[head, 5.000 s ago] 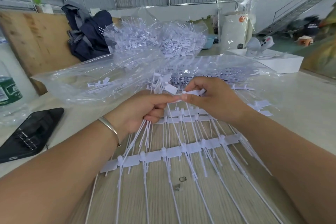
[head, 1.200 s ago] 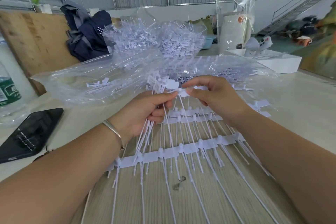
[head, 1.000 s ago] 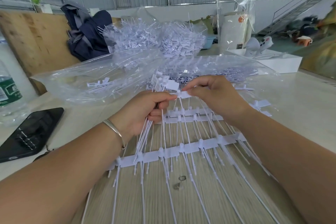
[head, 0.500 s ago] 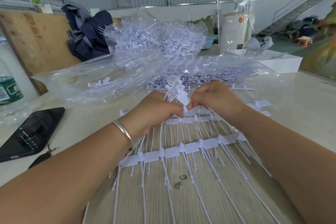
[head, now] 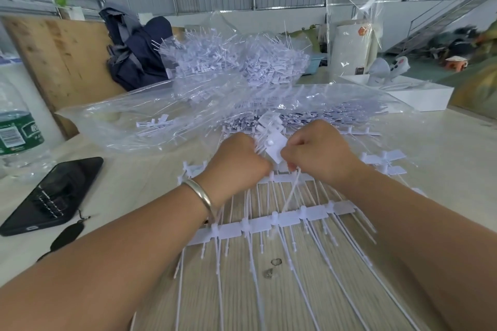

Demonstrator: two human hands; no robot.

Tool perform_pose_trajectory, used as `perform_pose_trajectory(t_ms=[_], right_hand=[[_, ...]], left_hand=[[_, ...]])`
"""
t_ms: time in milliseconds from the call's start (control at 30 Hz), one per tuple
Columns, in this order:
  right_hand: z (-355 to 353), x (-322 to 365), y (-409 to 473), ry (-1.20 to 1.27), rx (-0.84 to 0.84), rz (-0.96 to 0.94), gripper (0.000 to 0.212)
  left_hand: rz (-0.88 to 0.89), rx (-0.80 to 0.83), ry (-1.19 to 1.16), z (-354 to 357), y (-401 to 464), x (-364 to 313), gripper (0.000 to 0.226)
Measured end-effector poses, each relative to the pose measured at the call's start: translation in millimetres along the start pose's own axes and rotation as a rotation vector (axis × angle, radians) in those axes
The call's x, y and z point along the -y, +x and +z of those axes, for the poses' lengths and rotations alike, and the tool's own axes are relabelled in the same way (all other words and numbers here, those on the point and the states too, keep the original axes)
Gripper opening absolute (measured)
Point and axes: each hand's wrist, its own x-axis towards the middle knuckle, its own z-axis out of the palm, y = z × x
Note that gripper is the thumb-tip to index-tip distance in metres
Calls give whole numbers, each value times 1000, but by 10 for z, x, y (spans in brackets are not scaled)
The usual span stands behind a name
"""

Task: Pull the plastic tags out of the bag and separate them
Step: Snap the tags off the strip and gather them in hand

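Both hands meet over the wooden table just in front of a wide clear plastic bag that holds loose white plastic tags. My left hand is closed around a bunch of white tags whose flat heads stick up between the two hands. My right hand pinches one tag of that bunch at its head. Below the hands, rows of joined tags lie flat with their long thin tails running toward me.
A black phone lies at the left, with a water bottle behind it. A heap of tags in bags sits farther back, beside a dark jacket. A white box stands at the right.
Both hands have dropped lower and closer together, nearer the table. The bunch of tags has tilted so its heads stand up between the hands.
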Motion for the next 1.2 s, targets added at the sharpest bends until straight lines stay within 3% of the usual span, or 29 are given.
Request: perform_pose_trajectory(t_ms=[67, 167, 267, 367, 433, 567, 800, 967, 1067, 1200], right_hand=[[-19, 35, -40, -43, -61, -127, 25], [-44, 30, -37, 0, -189, -238, 26], [-60, -39, -11, 9, -221, -219, 30], [-77, -110, 20, 140, -185, -166, 22], [-82, -121, 19, 228, -178, -152, 24], [-53, -110, 7, 251, -147, -152, 26], [43, -146, 47, 228, 8, -156, 15], [88, -161, 37, 214, 83, -221, 17], [65, -179, 60, 282, 74, -158, 16], [-21, -223, 71, 422, 94, -56, 16]], left_hand=[[-23, -52, 41, -93, 41, 100, 24], [-155, -54, -226, -231, 119, 244, 23], [-223, 78, -490, -220, 127, 221, 33], [-243, 199, -527, -168, 99, 194, 28], [-263, 206, -587, -176, 102, 199, 18], [-271, 199, -742, -182, 81, 175, 23], [-128, 395, -739, -189, 5, 97, 38], [-129, 291, -643, -181, 1, 99, 46], [-177, 197, -709, -198, 37, 127, 33], [-170, 229, -759, -223, 41, 127, 45]])
